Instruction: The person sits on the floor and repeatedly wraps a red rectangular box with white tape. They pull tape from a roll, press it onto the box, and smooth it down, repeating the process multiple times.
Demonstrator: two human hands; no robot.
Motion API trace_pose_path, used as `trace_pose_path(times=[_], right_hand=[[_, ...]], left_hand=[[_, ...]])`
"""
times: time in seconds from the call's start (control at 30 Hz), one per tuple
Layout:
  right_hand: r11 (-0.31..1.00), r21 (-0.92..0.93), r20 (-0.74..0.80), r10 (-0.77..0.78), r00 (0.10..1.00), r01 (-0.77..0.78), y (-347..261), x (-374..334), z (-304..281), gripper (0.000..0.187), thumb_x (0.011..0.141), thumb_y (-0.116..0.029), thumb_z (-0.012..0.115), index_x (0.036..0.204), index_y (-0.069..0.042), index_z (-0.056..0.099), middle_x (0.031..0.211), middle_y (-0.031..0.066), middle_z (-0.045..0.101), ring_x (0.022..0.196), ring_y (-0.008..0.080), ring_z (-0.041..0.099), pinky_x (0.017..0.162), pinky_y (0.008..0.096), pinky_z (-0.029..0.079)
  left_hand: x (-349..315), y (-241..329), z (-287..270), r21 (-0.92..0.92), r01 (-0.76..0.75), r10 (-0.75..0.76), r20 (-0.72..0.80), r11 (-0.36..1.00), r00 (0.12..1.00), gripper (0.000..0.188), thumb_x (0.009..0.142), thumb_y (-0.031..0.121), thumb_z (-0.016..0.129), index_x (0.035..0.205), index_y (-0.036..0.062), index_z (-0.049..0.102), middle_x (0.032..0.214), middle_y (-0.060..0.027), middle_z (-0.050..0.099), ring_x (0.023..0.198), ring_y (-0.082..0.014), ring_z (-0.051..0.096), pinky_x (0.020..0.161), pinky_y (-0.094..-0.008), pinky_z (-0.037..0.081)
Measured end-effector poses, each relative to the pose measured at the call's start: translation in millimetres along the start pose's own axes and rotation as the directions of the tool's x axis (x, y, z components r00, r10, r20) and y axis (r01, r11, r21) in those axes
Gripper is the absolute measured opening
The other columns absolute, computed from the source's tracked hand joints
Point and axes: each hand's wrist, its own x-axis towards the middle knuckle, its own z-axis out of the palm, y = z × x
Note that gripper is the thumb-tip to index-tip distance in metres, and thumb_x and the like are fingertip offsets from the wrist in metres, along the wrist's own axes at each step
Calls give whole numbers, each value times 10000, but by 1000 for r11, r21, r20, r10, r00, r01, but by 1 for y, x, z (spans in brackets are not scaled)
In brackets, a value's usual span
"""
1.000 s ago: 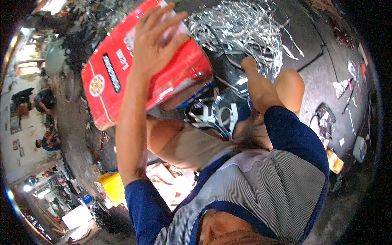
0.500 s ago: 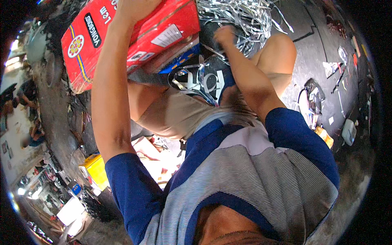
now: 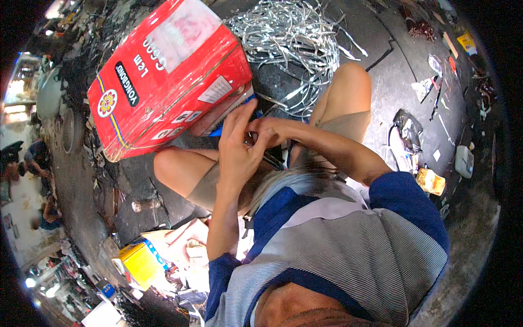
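Over my lap my two hands meet. My left hand (image 3: 238,146) has its fingers stretched away from me, and its thumb reaches across to my right hand (image 3: 274,132). The right hand's fingers are curled together; whatever they hold is hidden. Just beyond my left hand a large red rectangular can (image 3: 174,82) with a round flower emblem lies tilted, and neither hand is on its red body. A blue-and-white printed box (image 3: 220,115) shows beneath its near edge, partly covered by my left fingers. Beyond my right hand lies a tangled heap of shiny silver strips (image 3: 289,32).
To the right on the dark floor are a black plastic bag (image 3: 408,131), a yellowish block (image 3: 430,181) and a white container (image 3: 464,162). A yellow box (image 3: 143,264) stands at the lower left near paper scraps. Other people (image 3: 37,158) sit at the far left.
My left hand has come off the red can and moved down to my lap. My right hand has moved from beside the silver strips to meet it. The view has shifted slightly.
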Motion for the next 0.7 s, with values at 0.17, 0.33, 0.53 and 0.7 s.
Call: trace_pose_path(times=[0.17,0.33,0.53,0.7], right_hand=[[997,80,-130,29,991,-19,-139,-28,-81,368,728,-251,808,971,-28,647,757,79,610,701,177,575,620,355,455],[995,85,-67,61,996,-56,-180,-27,-122,376,769,-285,810,1020,-32,687,785,50,642,726,146,580,664,314,462],[991,-100,-236,-112,965,91,-208,-13,-168,348,754,-156,787,1067,-54,673,881,48,668,824,121,585,752,300,481],[956,-274,-202,-168,965,109,-223,29,-188,242,824,-187,754,1000,-40,677,847,19,651,781,102,565,721,284,473]], left_hand=[[-21,-21,14,-638,382,-410,112,669,905,328,884,100,732,1173,-30,648,1110,-85,660,957,-147,625,815,-297,506],[-1,47,-70,-117,469,-481,-108,875,870,124,809,118,802,840,29,722,755,2,679,649,-39,561,594,-216,439],[0,21,-204,-161,207,-230,-139,965,963,281,674,1,766,927,55,655,818,50,601,724,-36,493,661,-199,392],[-1,-7,-266,-187,206,-240,-179,960,954,167,764,12,708,890,74,619,771,66,574,648,-14,446,568,-192,327]])
